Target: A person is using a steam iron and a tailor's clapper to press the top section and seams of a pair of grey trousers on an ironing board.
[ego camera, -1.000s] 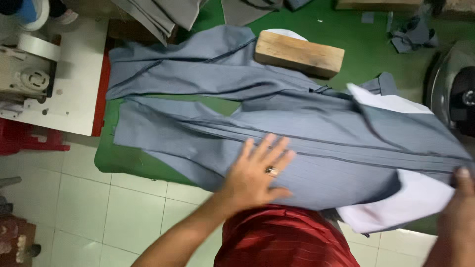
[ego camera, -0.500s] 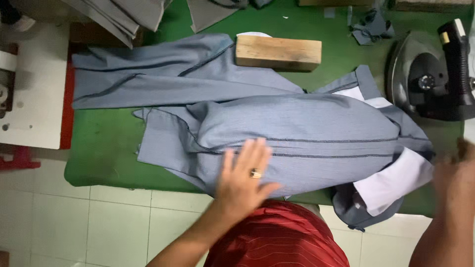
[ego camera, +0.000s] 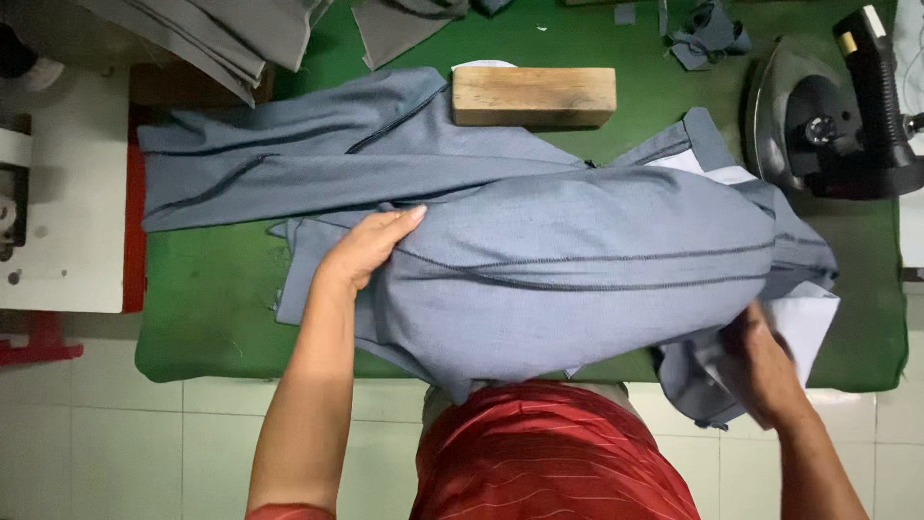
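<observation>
Two bare hands at work, seen from above, over one grey-blue garment (ego camera: 577,279) spread on a green padded table (ego camera: 207,318).

Nearest, bottom centre of the frame: the person's red striped top (ego camera: 553,453).

Lower right: right hand (ego camera: 760,371), fingers curled and grasping the garment's end where the grey cloth folds back beside a white lining piece (ego camera: 804,323). The fingertips are partly buried in the fabric.

Left of centre: left hand (ego camera: 371,246), fingers together and slightly bent, cupped over a raised fold of the garment and pressing on it. Whether it pinches the cloth underneath cannot be told.

Middle of the frame: the garment itself, lying lengthwise across the table from left to right, dark stitched seams running along it. Its near edge hangs over the table's front rim at bottom centre.

Further back, upper centre: a wooden block (ego camera: 534,94), resting on the table and touching the garment's far edge.

Upper right: a black iron (ego camera: 837,120) sitting on its metal rest, just beside the garment's right end.

Top edge: loose grey fabric pieces (ego camera: 207,34), upper left.

Far left: a white machine table (ego camera: 63,202) standing against the green table.
</observation>
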